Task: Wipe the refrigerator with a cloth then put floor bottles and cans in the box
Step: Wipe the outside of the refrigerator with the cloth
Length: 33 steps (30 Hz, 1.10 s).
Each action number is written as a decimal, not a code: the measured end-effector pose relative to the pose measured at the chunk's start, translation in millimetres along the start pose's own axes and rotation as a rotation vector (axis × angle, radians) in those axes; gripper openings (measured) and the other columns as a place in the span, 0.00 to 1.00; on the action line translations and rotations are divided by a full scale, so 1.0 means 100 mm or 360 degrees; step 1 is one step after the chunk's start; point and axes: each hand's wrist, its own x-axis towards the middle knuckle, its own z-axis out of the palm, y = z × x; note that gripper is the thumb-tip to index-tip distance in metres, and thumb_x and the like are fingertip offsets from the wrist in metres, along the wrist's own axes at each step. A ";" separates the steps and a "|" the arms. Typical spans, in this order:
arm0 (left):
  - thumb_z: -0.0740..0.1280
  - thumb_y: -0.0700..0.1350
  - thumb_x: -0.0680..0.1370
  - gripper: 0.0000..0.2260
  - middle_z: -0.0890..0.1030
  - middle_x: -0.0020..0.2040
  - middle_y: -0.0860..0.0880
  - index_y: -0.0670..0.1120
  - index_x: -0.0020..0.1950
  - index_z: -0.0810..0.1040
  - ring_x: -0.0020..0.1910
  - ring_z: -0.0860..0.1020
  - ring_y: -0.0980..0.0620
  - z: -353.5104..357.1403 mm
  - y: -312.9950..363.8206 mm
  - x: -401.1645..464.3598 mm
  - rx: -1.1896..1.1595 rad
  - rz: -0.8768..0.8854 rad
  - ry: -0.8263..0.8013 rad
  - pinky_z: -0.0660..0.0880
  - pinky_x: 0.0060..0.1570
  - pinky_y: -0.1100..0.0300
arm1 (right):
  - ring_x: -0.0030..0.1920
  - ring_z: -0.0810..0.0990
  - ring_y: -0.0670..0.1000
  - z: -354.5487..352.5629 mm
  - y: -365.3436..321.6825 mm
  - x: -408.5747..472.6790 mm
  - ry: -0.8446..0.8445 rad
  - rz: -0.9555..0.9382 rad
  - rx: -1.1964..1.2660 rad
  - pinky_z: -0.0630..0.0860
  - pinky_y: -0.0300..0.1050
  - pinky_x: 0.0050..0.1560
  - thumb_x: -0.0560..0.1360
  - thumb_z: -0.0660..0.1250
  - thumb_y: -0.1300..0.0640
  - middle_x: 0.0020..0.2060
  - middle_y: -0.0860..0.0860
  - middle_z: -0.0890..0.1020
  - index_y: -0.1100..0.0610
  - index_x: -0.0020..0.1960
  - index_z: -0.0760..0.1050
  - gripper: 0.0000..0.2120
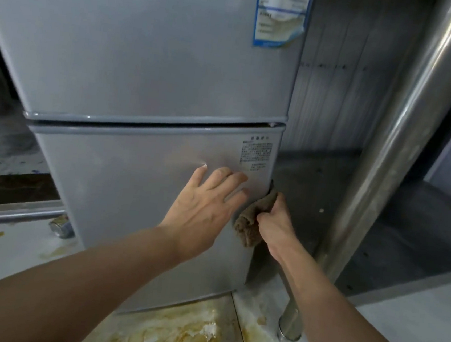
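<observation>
Left hand [206, 203] open, fingers spread, palm flat against lower door [121, 201] of grey refrigerator [147, 59], just under seam between two doors. Right hand [278, 223] closed around bunched brown cloth [250, 223], pressing it to right edge of same door, just beside left hand's little finger. Cloth folded over door's corner, part hanging below fist. Small block of printed text [256, 153] on door above both hands; blue-and-white sticker [282, 12], peeling at lower corner, high on upper door. Dented can [62, 226] lying on floor [1, 253] at refrigerator's lower left corner, touching or nearly touching cabinet, under metal rail [11, 216]. Yellow-brown stains [173, 335] spread across pale floor in front of refrigerator's base. Shiny metal table leg [388, 149] slanting down at right, its foot [289, 332] standing on floor near refrigerator's right corner. Lower metal shelf [420, 238] behind leg. No box in view.
</observation>
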 end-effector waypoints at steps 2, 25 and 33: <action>0.67 0.40 0.66 0.29 0.68 0.70 0.45 0.47 0.68 0.68 0.68 0.67 0.43 -0.11 -0.03 0.06 0.0027 0.0017 0.0020 0.63 0.65 0.42 | 0.46 0.76 0.45 -0.06 -0.17 -0.01 -0.0021 -0.0009 0.0032 0.73 0.42 0.47 0.74 0.55 0.70 0.47 0.49 0.77 0.52 0.63 0.66 0.21; 0.61 0.39 0.71 0.25 0.68 0.67 0.49 0.47 0.69 0.63 0.66 0.66 0.46 -0.80 -0.49 0.47 0.0042 0.0026 0.0182 0.54 0.69 0.43 | 0.60 0.75 0.54 -0.33 -1.24 -0.05 -0.0090 -0.0190 0.0578 0.73 0.51 0.61 0.78 0.56 0.69 0.61 0.57 0.76 0.57 0.68 0.66 0.20; 0.67 0.39 0.66 0.25 0.72 0.61 0.47 0.48 0.62 0.69 0.60 0.70 0.45 -1.04 -0.58 0.64 0.0059 0.0029 0.0311 0.65 0.64 0.48 | 0.59 0.75 0.53 -0.45 -1.47 0.02 -0.0106 -0.0285 0.0418 0.74 0.47 0.56 0.79 0.56 0.66 0.60 0.56 0.76 0.56 0.67 0.67 0.18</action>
